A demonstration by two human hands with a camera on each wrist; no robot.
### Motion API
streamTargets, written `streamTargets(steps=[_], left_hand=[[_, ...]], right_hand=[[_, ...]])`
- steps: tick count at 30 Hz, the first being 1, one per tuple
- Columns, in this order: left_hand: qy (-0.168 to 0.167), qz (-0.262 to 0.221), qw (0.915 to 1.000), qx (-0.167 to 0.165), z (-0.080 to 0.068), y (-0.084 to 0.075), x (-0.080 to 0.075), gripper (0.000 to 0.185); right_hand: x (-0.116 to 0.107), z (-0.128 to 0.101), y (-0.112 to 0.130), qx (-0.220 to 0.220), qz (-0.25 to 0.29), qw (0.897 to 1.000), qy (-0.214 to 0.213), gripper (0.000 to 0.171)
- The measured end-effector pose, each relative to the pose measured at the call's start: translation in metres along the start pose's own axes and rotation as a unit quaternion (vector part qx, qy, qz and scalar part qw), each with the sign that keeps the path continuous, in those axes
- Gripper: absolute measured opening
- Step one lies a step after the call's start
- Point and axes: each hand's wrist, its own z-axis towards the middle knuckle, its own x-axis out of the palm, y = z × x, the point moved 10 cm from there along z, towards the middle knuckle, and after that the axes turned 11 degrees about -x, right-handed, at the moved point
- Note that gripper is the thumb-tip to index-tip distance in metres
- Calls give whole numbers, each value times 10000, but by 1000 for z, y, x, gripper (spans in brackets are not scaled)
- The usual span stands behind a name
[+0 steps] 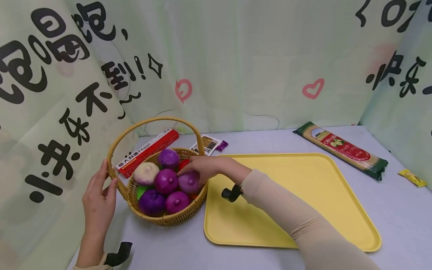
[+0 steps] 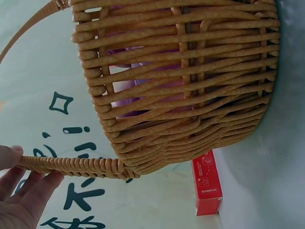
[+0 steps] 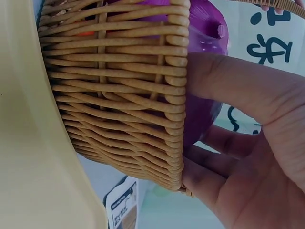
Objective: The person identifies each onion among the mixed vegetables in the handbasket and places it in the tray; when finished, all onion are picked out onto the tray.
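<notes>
A woven basket (image 1: pixel 168 219) with a hoop handle (image 1: pixel 155 120) stands left of a yellow tray (image 1: pixel 303 195). It holds several purple onions, a white onion (image 1: pixel 146 173), and bits of red and green items. My right hand (image 1: pixel 190 174) reaches over the rim and grips a purple onion (image 1: pixel 188 183) at the basket's right side; in the right wrist view its fingers (image 3: pixel 214 157) curl round that onion (image 3: pixel 205 28). My left hand (image 1: pixel 107 176) pinches the handle near its left base, thumb (image 2: pixel 9 155) on one side of the handle (image 2: pixel 71 164) and fingers on the other.
A red pasta box (image 1: pixel 148 152) and a small packet (image 1: pixel 209 144) lie behind the basket. A long pasta bag (image 1: pixel 341 150) and a small yellow packet (image 1: pixel 411 177) lie at the right. Printed fabric walls enclose the grey table (image 1: pixel 398 210) on three sides.
</notes>
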Motion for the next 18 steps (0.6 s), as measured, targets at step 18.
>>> streamTargets(steps=[18], left_hand=[[-41, -4, 10000, 86, 0, 1, 0, 75]], right_hand=[[-14, -5, 1, -274, 512, 9967, -563, 63]])
